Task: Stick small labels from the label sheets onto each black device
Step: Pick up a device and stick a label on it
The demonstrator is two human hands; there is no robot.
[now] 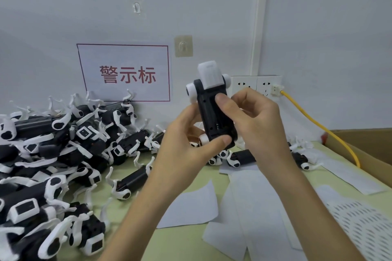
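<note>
black-and-white device (209, 116), yellow cable (322, 127), red-lettered sign (125, 73)

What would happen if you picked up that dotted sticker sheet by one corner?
It would probably flop and bend: the label sheet looks paper-thin and lies flat on the table, like the blank sheets beside it. It is likely very light, so a push should slide it easily.

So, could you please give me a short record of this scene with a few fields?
held item: black device with white parts, upright above the table
left hand: grips its lower end
right hand: thumb presses on its dark face
table, left: pile of similar devices
table, right: label sheet, cardboard box
wall: yellow cable plugged into socket
</note>
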